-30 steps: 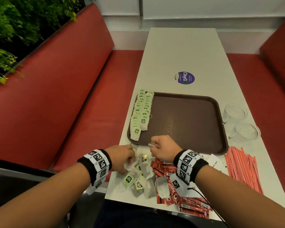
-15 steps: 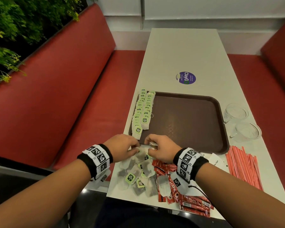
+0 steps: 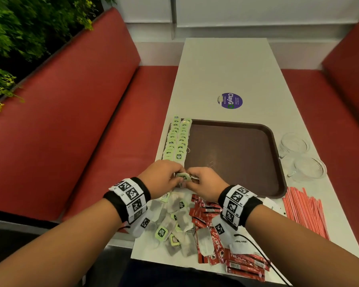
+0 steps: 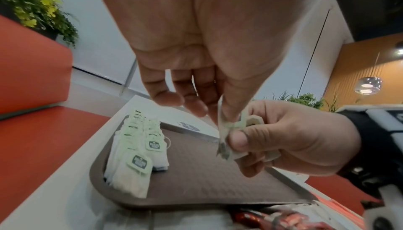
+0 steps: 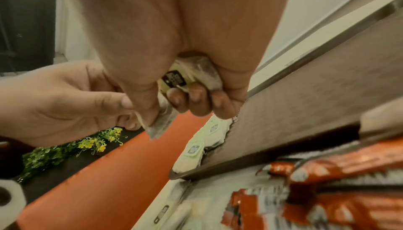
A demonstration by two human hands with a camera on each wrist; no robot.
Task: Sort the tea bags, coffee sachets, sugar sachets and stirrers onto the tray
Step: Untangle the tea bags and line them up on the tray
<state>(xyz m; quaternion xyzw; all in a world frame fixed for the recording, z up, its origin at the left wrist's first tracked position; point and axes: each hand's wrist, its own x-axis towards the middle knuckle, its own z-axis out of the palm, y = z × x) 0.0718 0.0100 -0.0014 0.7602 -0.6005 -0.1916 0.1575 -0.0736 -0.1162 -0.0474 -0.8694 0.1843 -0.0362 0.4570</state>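
Brown plastic, the tray [image 3: 232, 158] fills the middle of the head view on the white tabletop [image 3: 226, 65], two overlapping rows of green-tagged tea bags [image 3: 177, 141] along its left edge and a loose heap [image 3: 174, 222] at lower centre. Above the tray's near rim, the left hand [image 3: 160, 179] and right hand [image 3: 205, 185] both pinch one tea bag [image 3: 183, 176]. It looks light, limp and tearable, so holding the paper pouch by its edges seems safest.

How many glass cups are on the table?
2. One glass cup stands right of the tray, near its far corner; the other glass cup stands just nearer, beside the tray's right rim. None looks hidden.
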